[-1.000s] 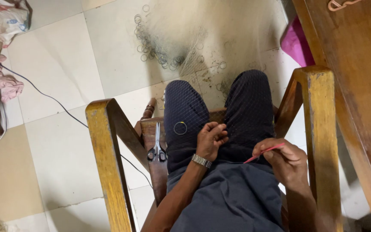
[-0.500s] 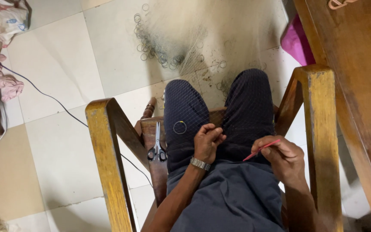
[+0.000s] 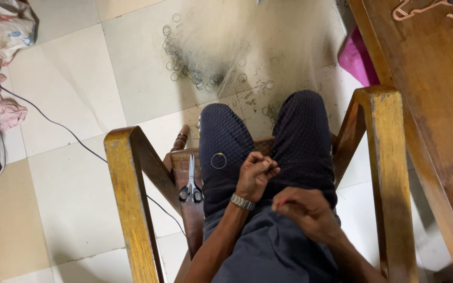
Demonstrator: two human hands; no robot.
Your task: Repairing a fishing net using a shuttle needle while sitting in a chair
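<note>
I sit in a wooden armchair (image 3: 129,199) with a fine, see-through fishing net (image 3: 226,57) spread over my dark trousers and out across the tiled floor. My left hand (image 3: 255,175), with a metal watch at the wrist, pinches the net mesh on my lap. My right hand (image 3: 305,212) is closed around a thin red netting needle (image 3: 281,202), only its tip showing, and sits close to the left hand. A small metal ring (image 3: 218,160) of the net lies on my left thigh.
Scissors (image 3: 191,183) lie on the chair seat by my left thigh. Several net rings (image 3: 190,73) litter the floor ahead. A wooden table (image 3: 425,89) stands at the right, pink cloth (image 3: 357,57) beside it. A dark cable (image 3: 58,126) and clothes (image 3: 1,26) lie at the left.
My right hand has moved left and in toward the left hand, and the red needle is now mostly hidden in it. The left hand stays on the net.
</note>
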